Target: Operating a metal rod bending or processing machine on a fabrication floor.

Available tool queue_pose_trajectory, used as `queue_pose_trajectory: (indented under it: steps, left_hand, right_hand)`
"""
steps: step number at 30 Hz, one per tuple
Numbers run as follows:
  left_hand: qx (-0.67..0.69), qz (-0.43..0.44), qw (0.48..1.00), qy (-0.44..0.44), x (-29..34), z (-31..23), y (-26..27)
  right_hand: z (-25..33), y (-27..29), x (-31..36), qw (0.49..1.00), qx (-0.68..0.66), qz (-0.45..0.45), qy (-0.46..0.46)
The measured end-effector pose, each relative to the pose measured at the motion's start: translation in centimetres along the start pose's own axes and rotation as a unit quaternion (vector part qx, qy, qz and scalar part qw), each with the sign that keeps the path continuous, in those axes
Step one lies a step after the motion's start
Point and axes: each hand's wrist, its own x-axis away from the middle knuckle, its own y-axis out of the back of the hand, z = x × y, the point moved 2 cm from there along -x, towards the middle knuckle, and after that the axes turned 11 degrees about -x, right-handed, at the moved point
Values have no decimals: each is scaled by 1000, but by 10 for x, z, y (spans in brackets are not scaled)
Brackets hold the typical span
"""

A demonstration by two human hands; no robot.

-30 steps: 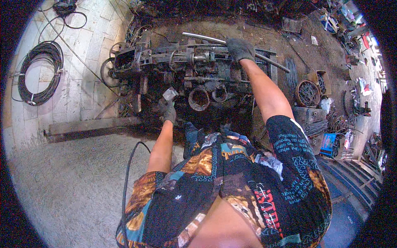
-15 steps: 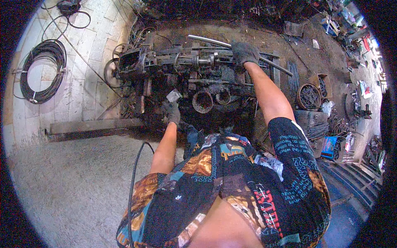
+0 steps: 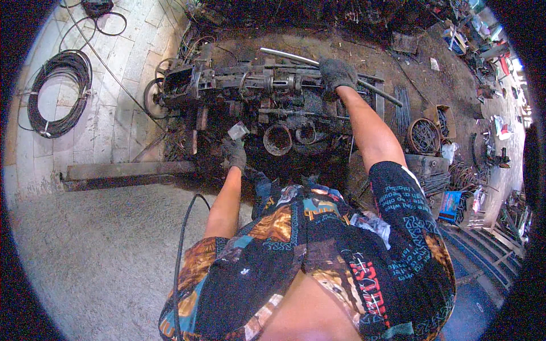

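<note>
A dark, greasy machine (image 3: 250, 82) with a long shaft lies crosswise ahead of me. My right hand (image 3: 338, 75), in a dark work glove, is closed round a long metal rod (image 3: 290, 55) at the machine's far right side. The rod slants from its bright upper-left end down past the glove to the right. My left hand (image 3: 234, 153), also gloved, is low in front of the machine with its fingers curled. A small pale, square piece (image 3: 239, 131) shows just beyond those fingers; what they grip is hard to make out. Two round pipe-like openings (image 3: 278, 140) sit right of that hand.
A coil of black cable (image 3: 60, 94) hangs on the pale tiled wall to the left. A metal beam (image 3: 128, 170) lies along the floor's edge. At right stand a round basket of metal pieces (image 3: 425, 136), a cardboard box (image 3: 443, 120) and bundled rods (image 3: 402, 111).
Both hands stay nearly where they were, the right still on the rod. The bright collar on the machine's shaft looks different, as if turned. The view has shifted slightly.
</note>
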Motion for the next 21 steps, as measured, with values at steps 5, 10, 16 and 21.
queue_pose_trajectory:
  steps: [5,10,16,21]
  left_hand:
    - [-6,2,1000,0,1,3,3]
    - [-8,3,1000,0,0,4,3]
    - [-8,-1,1000,1,0,5,2]
    - [-10,1,1000,1,1,4,2]
  right_hand:
    - [-6,-1,2,999,-25,-7,-24]
    - [-9,-6,-2,995,-82,-51,-34]
    - [-4,2,1,1000,-4,1,-26]
    - [2,11,6,996,-57,10,-71]
